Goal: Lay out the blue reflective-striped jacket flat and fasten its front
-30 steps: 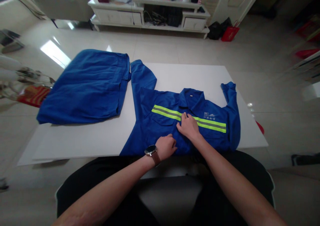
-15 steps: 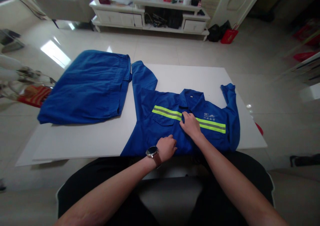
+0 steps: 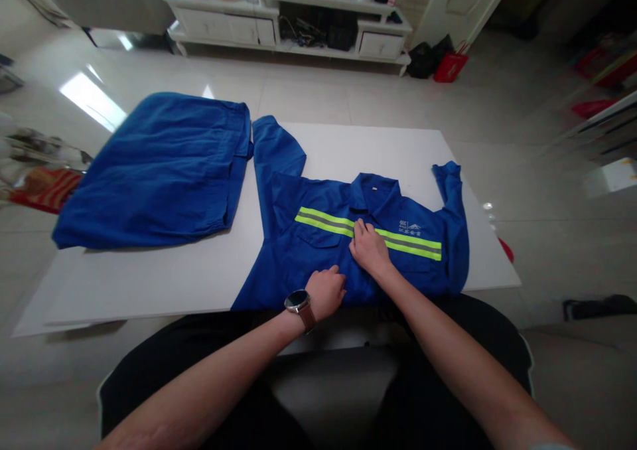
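A blue work jacket (image 3: 318, 261) with a yellow-green reflective stripe lies front up, its collar away from me and its lower part at the table's near edge. My right hand (image 3: 369, 247) is on the front opening at the stripe, fingers bent and closed on the cloth. Lower down the same opening, my left hand (image 3: 326, 294), with a watch (image 3: 297, 300) on its wrist, has its fingers curled into the fabric; the fingertips are partly hidden. One sleeve (image 3: 276, 148) is bent out at the left, the other (image 3: 455, 224) at the right.
A folded blue garment (image 3: 154, 171) lies at the left of the white table (image 3: 149, 284), overhanging its edge. Beyond the table stand a white TV cabinet (image 3: 223, 25), a grey seat (image 3: 104, 2) and a red bag (image 3: 450, 67) on the floor.
The whole view has shifted slightly, so everything sits a little further left. Both hands stay at nearly the same spots on the jacket.
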The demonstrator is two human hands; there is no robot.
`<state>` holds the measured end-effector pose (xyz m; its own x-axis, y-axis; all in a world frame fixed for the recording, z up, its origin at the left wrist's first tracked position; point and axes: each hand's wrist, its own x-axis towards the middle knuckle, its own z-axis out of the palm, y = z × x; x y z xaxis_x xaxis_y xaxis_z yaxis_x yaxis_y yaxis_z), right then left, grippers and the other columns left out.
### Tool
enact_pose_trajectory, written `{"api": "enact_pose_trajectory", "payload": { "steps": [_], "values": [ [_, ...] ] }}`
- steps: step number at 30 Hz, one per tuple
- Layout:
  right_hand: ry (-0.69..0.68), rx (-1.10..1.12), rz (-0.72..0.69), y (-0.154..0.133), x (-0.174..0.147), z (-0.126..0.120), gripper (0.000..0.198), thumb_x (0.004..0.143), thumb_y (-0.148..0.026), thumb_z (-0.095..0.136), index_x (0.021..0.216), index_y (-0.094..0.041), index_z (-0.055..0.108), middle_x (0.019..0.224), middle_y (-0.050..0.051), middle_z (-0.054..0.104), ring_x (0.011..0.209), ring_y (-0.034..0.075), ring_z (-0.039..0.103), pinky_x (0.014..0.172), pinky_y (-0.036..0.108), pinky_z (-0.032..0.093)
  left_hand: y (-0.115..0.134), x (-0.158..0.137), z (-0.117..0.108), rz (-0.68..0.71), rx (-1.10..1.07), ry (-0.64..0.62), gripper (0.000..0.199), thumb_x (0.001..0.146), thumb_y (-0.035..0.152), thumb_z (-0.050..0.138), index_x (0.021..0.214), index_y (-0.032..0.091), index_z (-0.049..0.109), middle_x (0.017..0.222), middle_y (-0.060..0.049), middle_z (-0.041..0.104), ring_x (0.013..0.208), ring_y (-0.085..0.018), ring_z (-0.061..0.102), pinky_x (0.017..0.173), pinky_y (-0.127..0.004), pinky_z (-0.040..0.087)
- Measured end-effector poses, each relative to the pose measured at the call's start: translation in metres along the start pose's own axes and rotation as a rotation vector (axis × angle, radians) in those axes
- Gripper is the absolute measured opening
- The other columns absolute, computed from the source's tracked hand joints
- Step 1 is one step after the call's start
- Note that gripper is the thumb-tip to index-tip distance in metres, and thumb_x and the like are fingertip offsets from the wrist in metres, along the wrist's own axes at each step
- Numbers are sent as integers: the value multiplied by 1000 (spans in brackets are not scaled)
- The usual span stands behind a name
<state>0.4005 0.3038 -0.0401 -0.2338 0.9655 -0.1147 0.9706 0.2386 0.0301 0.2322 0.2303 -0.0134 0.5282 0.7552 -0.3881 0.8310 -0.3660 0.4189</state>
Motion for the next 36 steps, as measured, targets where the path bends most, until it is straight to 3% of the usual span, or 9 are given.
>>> {"api": "enact_pose_trajectory", "payload": {
  "steps": [2, 7, 12, 15, 23, 27, 30, 32, 36],
  "values": [
    [-11, 11, 14, -2, -2, 0, 57, 99, -24, 39, 151, 1, 42, 158, 21, 38, 134, 31, 40, 111, 38, 39, -2, 1, 1, 10, 4, 3, 17, 94, 31, 59, 91, 18, 68, 110, -9, 64, 93, -25, 67, 77, -37, 51],
    [-3, -15, 67, -1, -15, 13, 59, 104, -42, 40, 161, -26, 35, 167, 11, 24, 147, 43, 26, 115, 55, 32, -6, 0, -7, 20, -59, -5, 20, 94, 36, 61, 95, 18, 68, 104, -7, 67, 90, -24, 68, 74, -35, 50],
    [0, -99, 8, 10, -7, 24, 58, 107, -44, 37, 163, -29, 32, 169, 12, 19, 150, 45, 23, 114, 59, 33, -15, -10, -37, -8, -76, 77, 19, 95, 36, 57, 98, 20, 68, 101, -5, 69, 89, -24, 68, 74, -36, 49],
    [-27, -111, -36, 26, 29, 22, 59, 107, -46, 38, 163, -30, 31, 168, 13, 20, 149, 44, 25, 114, 57, 34, -27, -13, -59, -59, -90, 136, 18, 96, 35, 56, 97, 21, 67, 101, -4, 69, 89, -23, 68, 74, -35, 48],
    [-192, -104, -116, 74, 185, -15, 61, 107, -51, 31, 165, -32, 23, 171, 7, 13, 154, 36, 18, 119, 57, 29, -63, -14, -93, -194, -120, 292, 18, 96, 34, 54, 98, 21, 67, 101, -4, 69, 91, -22, 67, 76, -34, 47],
    [-137, -41, 9, 54, 217, -67, 59, 106, -43, 38, 162, -24, 32, 167, 12, 25, 153, 36, 20, 118, 62, 27, -71, -11, -90, -188, -116, 258, 20, 96, 35, 54, 97, 21, 68, 102, -5, 70, 91, -22, 67, 77, -34, 48],
    [30, 155, -57, 31, 202, -135, 53, 105, -38, 43, 148, -7, 50, 146, 23, 52, 132, 29, 47, 109, 44, 40, -75, -8, -84, -167, -91, 238, 22, 96, 35, 53, 98, 20, 69, 102, -6, 70, 91, -24, 68, 78, -35, 48],
    [56, 204, -146, 24, 164, -197, 43, 105, -37, 45, 132, -11, 64, 119, 14, 68, 103, 19, 60, 92, 31, 47, -77, -7, -80, -150, -82, 235, 22, 95, 35, 53, 98, 20, 69, 101, -7, 70, 92, -25, 68, 78, -35, 48],
    [221, 474, -328, 38, 28, -342, 31, 97, -41, 62, 109, -15, 73, 84, 4, 66, 73, 12, 56, 67, 26, 43, -74, -10, -68, -124, -118, 228, 20, 94, 32, 54, 97, 19, 69, 102, -8, 71, 94, -25, 67, 77, -33, 47]
  ]
}}
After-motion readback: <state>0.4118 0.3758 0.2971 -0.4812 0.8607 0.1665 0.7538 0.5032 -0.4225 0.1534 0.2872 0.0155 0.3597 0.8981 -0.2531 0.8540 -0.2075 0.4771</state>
